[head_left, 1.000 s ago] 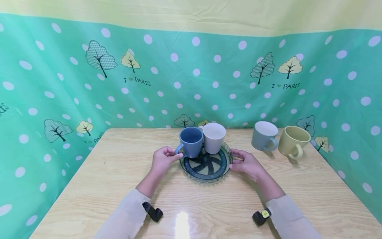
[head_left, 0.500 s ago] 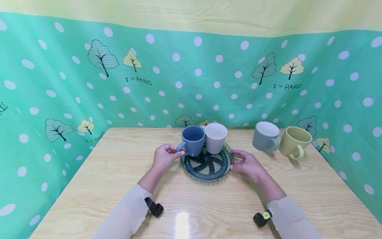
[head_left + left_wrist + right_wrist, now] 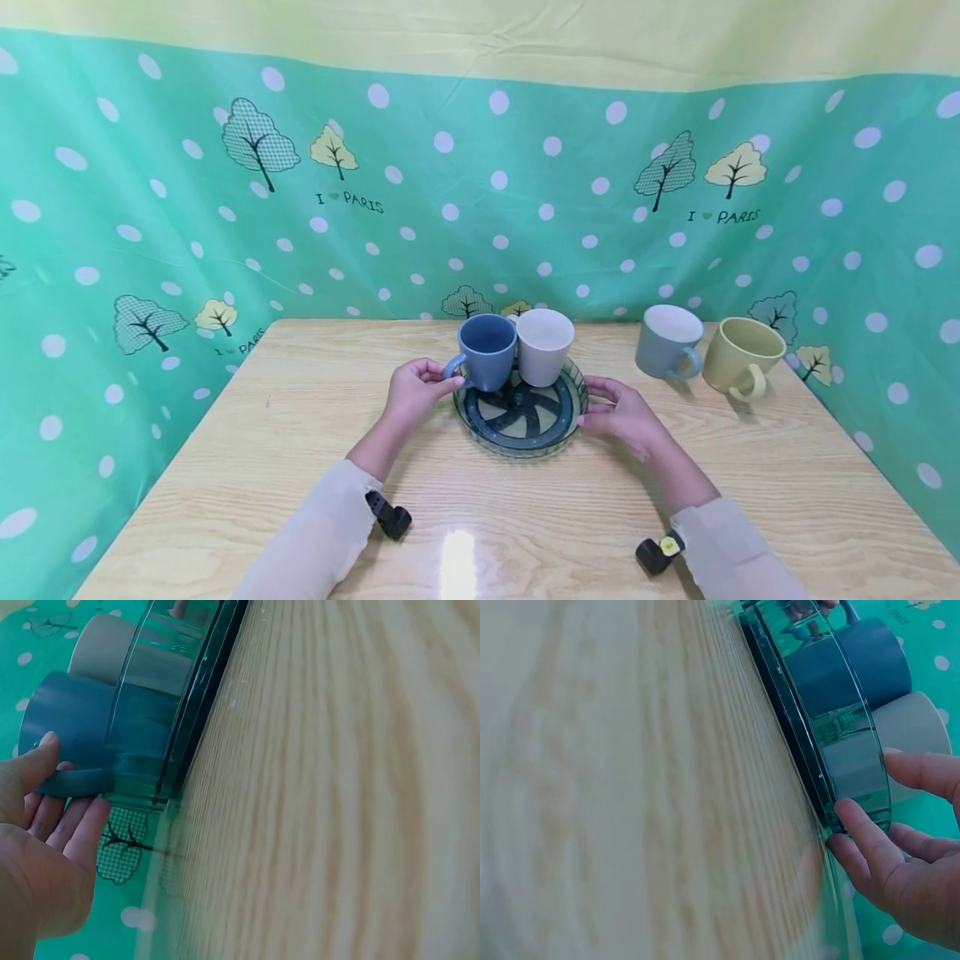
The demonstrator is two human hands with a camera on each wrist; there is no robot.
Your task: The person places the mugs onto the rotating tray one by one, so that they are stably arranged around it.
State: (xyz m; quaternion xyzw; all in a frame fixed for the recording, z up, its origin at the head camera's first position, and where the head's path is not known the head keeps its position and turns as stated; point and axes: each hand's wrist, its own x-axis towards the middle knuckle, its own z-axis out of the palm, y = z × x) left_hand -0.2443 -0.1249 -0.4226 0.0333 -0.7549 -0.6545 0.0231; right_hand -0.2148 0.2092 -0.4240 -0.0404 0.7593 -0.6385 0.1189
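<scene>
One round tray (image 3: 517, 437) on the worktop (image 3: 540, 517) holds two of four mugs toward its back: one blue mug (image 3: 489, 354), one white mug (image 3: 543, 354). Right of the tray stand one grey-blue mug (image 3: 657, 350), one yellow mug (image 3: 731, 358). The left hand (image 3: 414, 393) has its grip clamped on the blue mug's handle (image 3: 79, 782); the right hand (image 3: 619, 413) has its grip apart, fingers (image 3: 864, 831) touching the tray's right side.
</scene>
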